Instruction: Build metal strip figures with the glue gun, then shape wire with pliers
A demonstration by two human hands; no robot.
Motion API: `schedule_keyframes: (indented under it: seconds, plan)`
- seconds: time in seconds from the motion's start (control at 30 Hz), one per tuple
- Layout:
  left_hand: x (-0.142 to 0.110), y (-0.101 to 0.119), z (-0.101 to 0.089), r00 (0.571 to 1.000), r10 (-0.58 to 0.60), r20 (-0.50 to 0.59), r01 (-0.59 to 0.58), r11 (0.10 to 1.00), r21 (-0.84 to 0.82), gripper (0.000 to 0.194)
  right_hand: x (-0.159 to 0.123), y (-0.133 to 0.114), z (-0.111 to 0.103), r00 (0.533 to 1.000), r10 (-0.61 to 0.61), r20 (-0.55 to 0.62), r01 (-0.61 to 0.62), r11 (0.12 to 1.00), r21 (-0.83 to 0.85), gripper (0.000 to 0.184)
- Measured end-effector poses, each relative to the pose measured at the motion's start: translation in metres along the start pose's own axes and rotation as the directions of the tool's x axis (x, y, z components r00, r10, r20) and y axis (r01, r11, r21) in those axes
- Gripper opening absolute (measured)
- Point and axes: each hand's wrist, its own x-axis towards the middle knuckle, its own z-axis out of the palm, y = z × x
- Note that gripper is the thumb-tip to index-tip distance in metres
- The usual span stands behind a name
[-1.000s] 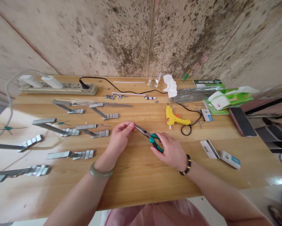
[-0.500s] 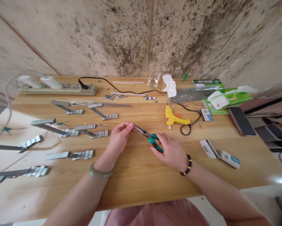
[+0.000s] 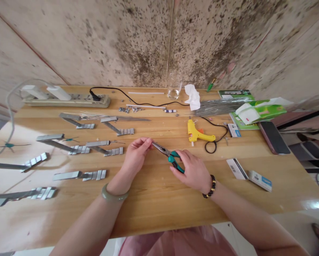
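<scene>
My right hand (image 3: 193,170) grips the teal-and-black handles of a pair of needle-nose pliers (image 3: 172,158). Their narrow metal jaws point up and left, and the tips meet the fingertips of my left hand (image 3: 138,152). Thumb and forefinger of that hand are pinched together at the plier tips. Whatever small piece lies between them is too small to make out. Left of my left hand lie several grey metal strips with folded, stepped ends, such as one strip (image 3: 113,152) close to the knuckles.
A yellow glue gun (image 3: 198,133) lies beyond my right hand, its black cord running behind. Small boxes (image 3: 260,180), a phone (image 3: 274,137), a tissue pack (image 3: 266,112) and a bundle of wires (image 3: 220,106) sit rightward. A power strip (image 3: 68,102) and a glass (image 3: 173,93) stand along the wall.
Almost nothing has changed; the view has shifted very slightly. Both hands and the pliers keep the same pose.
</scene>
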Motion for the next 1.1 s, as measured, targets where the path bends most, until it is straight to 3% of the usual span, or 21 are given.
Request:
schedule_keyframes:
  seconds: [0.73,1.1]
  plan:
    - [-0.0002,-0.0003,-0.0013,0.999,0.015,0.035,-0.016,1.000,0.009,0.020,-0.0013,-0.0015,-0.0036,1.000,-0.008,0.013,0.008,1.000,-0.026,0.041]
    - [-0.0008,0.0014,0.0011,1.000,0.008,0.002,-0.008,1.000,0.003,0.021,0.0005,-0.0018,-0.0026,1.000,0.009,0.007,-0.009,0.999,-0.038,0.043]
